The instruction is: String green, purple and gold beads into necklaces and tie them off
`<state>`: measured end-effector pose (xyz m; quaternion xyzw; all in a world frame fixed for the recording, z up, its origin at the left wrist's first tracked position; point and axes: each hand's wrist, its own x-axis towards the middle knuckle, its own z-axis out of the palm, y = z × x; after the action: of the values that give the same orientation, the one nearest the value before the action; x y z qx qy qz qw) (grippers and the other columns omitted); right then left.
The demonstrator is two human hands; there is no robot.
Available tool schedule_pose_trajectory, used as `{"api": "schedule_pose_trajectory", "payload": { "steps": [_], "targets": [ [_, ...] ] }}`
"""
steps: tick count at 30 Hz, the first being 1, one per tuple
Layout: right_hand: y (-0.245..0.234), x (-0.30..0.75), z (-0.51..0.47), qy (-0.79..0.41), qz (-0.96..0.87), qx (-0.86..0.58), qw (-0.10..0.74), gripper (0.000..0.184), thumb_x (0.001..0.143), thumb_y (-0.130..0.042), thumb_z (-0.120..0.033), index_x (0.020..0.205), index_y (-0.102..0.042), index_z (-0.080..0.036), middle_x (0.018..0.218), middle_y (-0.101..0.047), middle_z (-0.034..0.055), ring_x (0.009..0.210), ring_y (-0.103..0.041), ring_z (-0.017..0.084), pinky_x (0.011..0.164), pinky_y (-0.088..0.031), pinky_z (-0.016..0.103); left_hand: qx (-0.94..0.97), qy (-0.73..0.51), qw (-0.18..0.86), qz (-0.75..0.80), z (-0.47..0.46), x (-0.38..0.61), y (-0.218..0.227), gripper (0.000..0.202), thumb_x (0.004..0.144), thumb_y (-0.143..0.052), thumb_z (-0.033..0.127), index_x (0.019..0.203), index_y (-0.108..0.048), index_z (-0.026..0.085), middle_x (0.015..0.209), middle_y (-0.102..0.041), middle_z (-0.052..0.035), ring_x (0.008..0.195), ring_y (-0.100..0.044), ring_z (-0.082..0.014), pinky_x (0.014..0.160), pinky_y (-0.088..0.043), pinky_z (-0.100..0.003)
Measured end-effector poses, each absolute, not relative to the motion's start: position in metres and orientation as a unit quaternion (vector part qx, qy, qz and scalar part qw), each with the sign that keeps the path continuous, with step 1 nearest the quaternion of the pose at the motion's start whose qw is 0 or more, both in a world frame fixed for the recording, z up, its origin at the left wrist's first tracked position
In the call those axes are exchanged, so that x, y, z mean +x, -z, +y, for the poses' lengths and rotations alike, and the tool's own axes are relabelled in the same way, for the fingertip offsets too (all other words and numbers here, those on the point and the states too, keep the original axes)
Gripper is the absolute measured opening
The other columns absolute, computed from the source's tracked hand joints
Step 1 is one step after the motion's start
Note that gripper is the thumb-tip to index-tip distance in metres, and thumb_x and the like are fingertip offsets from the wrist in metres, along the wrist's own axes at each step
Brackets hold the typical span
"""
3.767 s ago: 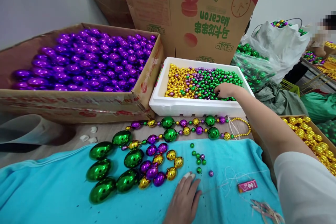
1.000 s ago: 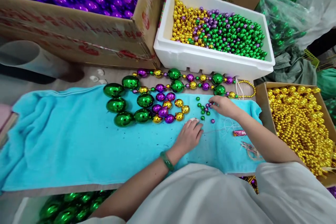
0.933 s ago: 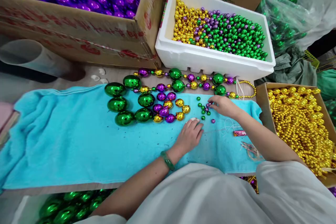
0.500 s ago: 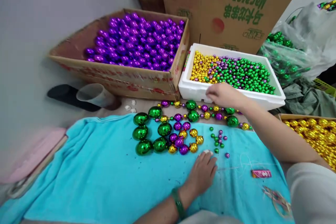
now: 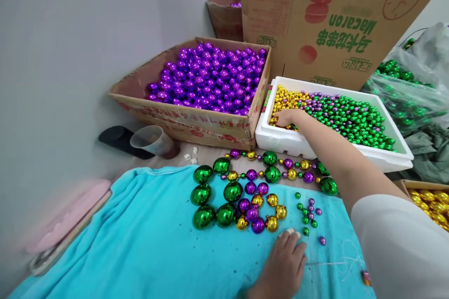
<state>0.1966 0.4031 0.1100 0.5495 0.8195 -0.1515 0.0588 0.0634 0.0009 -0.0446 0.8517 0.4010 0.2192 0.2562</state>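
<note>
My right hand [image 5: 288, 117] reaches over the near wall of a white foam box [image 5: 291, 142], its fingers down among small gold beads [image 5: 286, 98]; the fingertips are hidden. Small green beads [image 5: 365, 119] fill the box's other side, with purple ones mixed in. My left hand [image 5: 286, 261] lies flat on the turquoise towel [image 5: 157, 238], fingers extended, white covering on some fingertips. Just above it lie gold and purple balls set in a ring [image 5: 271, 200], beside large green balls [image 5: 203, 217]. Loose small green and purple beads [image 5: 305, 219] sit right of them. A thin thread [image 5: 329, 262] runs from near my left hand.
A carton of purple balls [image 5: 210, 79] stands at the back left, before a tall Macaron carton [image 5: 277, 23]. A clear plastic cup [image 5: 150, 140] stands left. Strung beads [image 5: 271, 174] lie along the towel's far edge. Gold balls [image 5: 431, 203] fill a box at right.
My right hand has moved from the foam box's near rim into the gold beads. My left hand still rests on the towel. The view has shifted, so things appear lower and farther right.
</note>
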Motion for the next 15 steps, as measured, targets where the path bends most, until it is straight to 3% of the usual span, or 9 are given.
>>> {"api": "schedule_pose_trajectory", "payload": {
  "steps": [3,6,11,15],
  "targets": [
    [-0.113,0.209,0.408,0.202,0.787,0.581,0.049,0.034,0.07,-0.064,-0.011,0.102,-0.071,-0.018,0.102,-0.072,0.0103,0.094,-0.067,0.025,0.085,-0.052,0.034,0.849,-0.222,0.26,0.404,0.001,0.063,0.044,0.023,0.089,-0.051,0.026,0.111,-0.058,0.024,0.128,-0.058,-0.0031,0.123,-0.049,-0.0248,0.106,-0.044,-0.042],
    [-0.12,0.226,0.411,0.263,0.751,0.606,0.006,0.03,0.08,-0.057,-0.011,0.108,-0.065,-0.016,0.091,-0.071,0.0089,0.077,-0.068,0.018,0.071,-0.054,0.029,0.847,-0.228,0.26,0.403,0.0,0.063,0.044,0.022,0.089,-0.05,0.025,0.11,-0.058,0.024,0.128,-0.059,-0.004,0.123,-0.049,-0.0256,0.105,-0.044,-0.043],
    [-0.13,0.25,0.402,0.592,0.517,0.574,-0.231,0.028,0.082,-0.052,-0.009,0.109,-0.057,-0.018,0.085,-0.065,0.0057,0.065,-0.063,0.012,0.052,-0.048,0.02,0.845,-0.234,0.256,0.406,-0.001,0.064,0.048,0.023,0.088,-0.052,0.025,0.11,-0.058,0.025,0.127,-0.059,-0.004,0.123,-0.049,-0.0255,0.105,-0.044,-0.043],
    [-0.132,0.261,0.391,0.682,0.426,0.501,-0.32,0.028,0.082,-0.049,-0.005,0.106,-0.055,-0.018,0.08,-0.061,0.0033,0.068,-0.062,0.011,0.055,-0.049,0.02,0.849,-0.23,0.255,0.402,0.001,0.064,0.049,0.021,0.088,-0.053,0.024,0.108,-0.058,0.025,0.128,-0.058,-0.0036,0.124,-0.048,-0.0251,0.106,-0.043,-0.043]
  ]
}}
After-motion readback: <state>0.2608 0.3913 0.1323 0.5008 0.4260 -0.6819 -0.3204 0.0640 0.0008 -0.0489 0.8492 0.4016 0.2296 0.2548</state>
